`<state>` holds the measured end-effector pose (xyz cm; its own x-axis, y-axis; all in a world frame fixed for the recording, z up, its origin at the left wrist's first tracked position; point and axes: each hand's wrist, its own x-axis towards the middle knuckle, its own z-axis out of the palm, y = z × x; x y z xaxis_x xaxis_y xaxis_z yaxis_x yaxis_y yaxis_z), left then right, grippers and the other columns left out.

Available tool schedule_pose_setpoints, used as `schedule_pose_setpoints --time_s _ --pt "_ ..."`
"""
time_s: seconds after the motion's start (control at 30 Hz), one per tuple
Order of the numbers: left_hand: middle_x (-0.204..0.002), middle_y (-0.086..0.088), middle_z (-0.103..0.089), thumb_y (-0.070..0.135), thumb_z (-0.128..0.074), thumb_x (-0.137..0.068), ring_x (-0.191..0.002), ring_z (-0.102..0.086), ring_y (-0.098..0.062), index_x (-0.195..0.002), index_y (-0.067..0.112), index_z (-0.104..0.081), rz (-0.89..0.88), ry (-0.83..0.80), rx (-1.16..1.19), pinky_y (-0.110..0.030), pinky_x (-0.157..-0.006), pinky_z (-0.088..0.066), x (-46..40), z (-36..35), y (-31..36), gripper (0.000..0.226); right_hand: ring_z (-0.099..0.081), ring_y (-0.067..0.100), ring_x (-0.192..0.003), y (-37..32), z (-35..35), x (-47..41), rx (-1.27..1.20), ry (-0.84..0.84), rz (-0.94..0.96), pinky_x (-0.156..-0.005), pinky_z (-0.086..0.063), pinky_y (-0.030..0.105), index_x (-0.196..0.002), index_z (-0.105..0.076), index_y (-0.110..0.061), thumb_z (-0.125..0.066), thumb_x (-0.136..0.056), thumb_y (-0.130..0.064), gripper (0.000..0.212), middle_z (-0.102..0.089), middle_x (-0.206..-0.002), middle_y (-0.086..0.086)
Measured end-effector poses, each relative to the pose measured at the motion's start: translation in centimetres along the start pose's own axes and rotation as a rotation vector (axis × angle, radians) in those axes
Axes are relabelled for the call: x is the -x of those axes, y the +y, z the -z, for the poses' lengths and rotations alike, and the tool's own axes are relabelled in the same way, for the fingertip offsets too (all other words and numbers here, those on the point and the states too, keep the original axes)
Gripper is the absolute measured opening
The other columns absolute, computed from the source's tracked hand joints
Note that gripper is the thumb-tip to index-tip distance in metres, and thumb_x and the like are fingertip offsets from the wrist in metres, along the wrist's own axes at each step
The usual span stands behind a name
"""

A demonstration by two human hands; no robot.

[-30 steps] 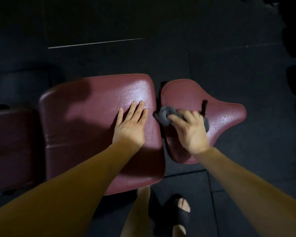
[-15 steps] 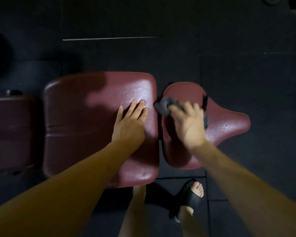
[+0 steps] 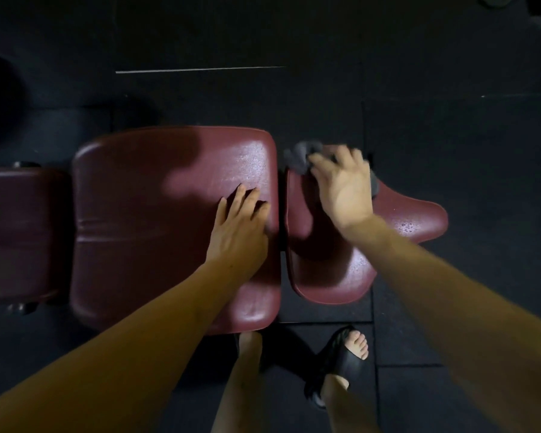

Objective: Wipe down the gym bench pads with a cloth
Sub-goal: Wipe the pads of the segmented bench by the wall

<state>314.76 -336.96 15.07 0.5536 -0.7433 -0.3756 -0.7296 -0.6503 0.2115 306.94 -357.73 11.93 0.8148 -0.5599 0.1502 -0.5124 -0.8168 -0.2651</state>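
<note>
The dark-red padded backrest section [image 3: 19,232] at the bench's left end shows no sign of wiping, the left hand [image 3: 236,232] rests flat, fingers straight, near the right edge of the wide maroon vinyl middle pad [image 3: 156,220] — and the right hand [image 3: 341,189] presses a crumpled grey cloth [image 3: 300,156] at the far-left corner of the tapered maroon seat pad [image 3: 413,220], so probably much wiping remains.

right hand [image 3: 341,182] blurred, hiding most of the cloth [image 3: 300,154].
</note>
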Motion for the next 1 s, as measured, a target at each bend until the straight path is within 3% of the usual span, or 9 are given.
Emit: schedule_pose_setpoints --time_s 0.13,0.27,0.37,0.47,0.57,0.7,0.83,1.0 --pt "-0.162 -0.007 -0.035 0.011 -0.055 -0.084 -0.157 -0.014 -0.029 -0.146 0.014 -0.050 -0.030 0.016 0.001 -0.056 -0.125 -0.017 0.2 0.0 -0.3 0.063 -0.052 0.035 -0.085 0.7 1.7 10.1 -0.083 -0.113 0.106 -0.073 -0.041 0.045 -0.124 -0.073 -0.019 -0.070 -0.089 -0.007 0.037 -0.064 -0.114 0.016" --pt "-0.161 -0.008 -0.039 0.015 -0.058 -0.081 -0.156 -0.021 -0.030 -0.148 0.017 -0.051 -0.115 0.033 -0.064 -0.053 -0.125 -0.019 -0.5 -0.6 0.1 0.067 -0.052 0.035 -0.084 2.4 1.3 6.3 -0.016 -0.085 0.206 -0.070 -0.043 0.044 -0.121 -0.073 -0.024 -0.064 -0.092 -0.017 0.030 -0.065 -0.111 0.012" --pt "-0.166 -0.004 -0.031 0.020 -0.058 -0.085 -0.157 -0.016 -0.029 -0.154 0.023 -0.041 -0.169 -0.014 -0.122 -0.051 -0.126 -0.014 -0.8 -1.4 0.6 0.072 -0.056 0.039 -0.088 3.2 0.3 -0.8 0.060 0.012 0.070 -0.072 -0.043 0.045 -0.110 -0.073 -0.025 -0.058 -0.096 -0.026 0.020 -0.064 -0.107 0.010" --pt "-0.167 -0.003 -0.028 0.022 -0.058 -0.085 -0.157 -0.014 -0.030 -0.157 0.025 -0.036 -0.170 -0.019 -0.159 -0.054 -0.125 -0.015 -0.9 -1.6 0.8 0.075 -0.058 0.042 -0.094 3.7 -0.2 -3.6 0.025 -0.013 -0.117 -0.079 -0.045 0.048 -0.111 -0.076 -0.023 -0.056 -0.099 -0.031 0.025 -0.065 -0.113 0.013" --pt "-0.169 0.000 -0.023 0.021 -0.056 -0.091 -0.158 -0.008 -0.027 -0.159 0.028 -0.030 -0.115 -0.044 -0.140 -0.056 -0.125 -0.012 -1.0 -1.1 0.8 0.073 -0.056 0.040 -0.089 3.7 1.1 1.2 0.000 0.028 -0.101 -0.071 -0.046 0.046 -0.117 -0.075 -0.023 -0.061 -0.099 -0.029 0.023 -0.063 -0.108 0.013" --pt "-0.170 -0.003 -0.019 0.014 -0.052 -0.089 -0.159 -0.002 -0.027 -0.161 0.030 -0.027 -0.130 -0.076 -0.121 -0.060 -0.124 -0.012 -0.6 -0.8 0.3 0.078 -0.050 0.035 -0.082 4.3 3.0 9.2 0.007 -0.050 -0.033 -0.069 -0.042 0.044 -0.121 -0.075 -0.020 -0.071 -0.096 -0.016 0.026 -0.061 -0.103 0.015" --pt "-0.171 -0.005 -0.012 0.018 -0.052 -0.088 -0.159 0.005 -0.029 -0.161 0.033 -0.024 -0.162 -0.096 -0.150 -0.062 -0.124 -0.007 -0.5 -1.1 0.2 0.080 -0.055 0.040 -0.084 4.5 1.4 4.6 0.045 0.002 -0.021 -0.067 -0.044 0.045 -0.112 -0.076 -0.018 -0.069 -0.094 -0.017 0.020 -0.063 -0.105 0.017" --pt "-0.169 -0.004 -0.021 0.025 -0.054 -0.088 -0.158 -0.008 -0.027 -0.157 0.025 -0.036 -0.151 -0.027 -0.142 -0.055 -0.126 -0.012 0.4 -1.3 -0.3 0.071 -0.058 0.042 -0.087 2.4 0.1 -1.5 0.018 0.091 -0.136 -0.069 -0.049 0.047 -0.109 -0.077 -0.021 -0.060 -0.096 -0.027 0.021 -0.064 -0.107 0.013"
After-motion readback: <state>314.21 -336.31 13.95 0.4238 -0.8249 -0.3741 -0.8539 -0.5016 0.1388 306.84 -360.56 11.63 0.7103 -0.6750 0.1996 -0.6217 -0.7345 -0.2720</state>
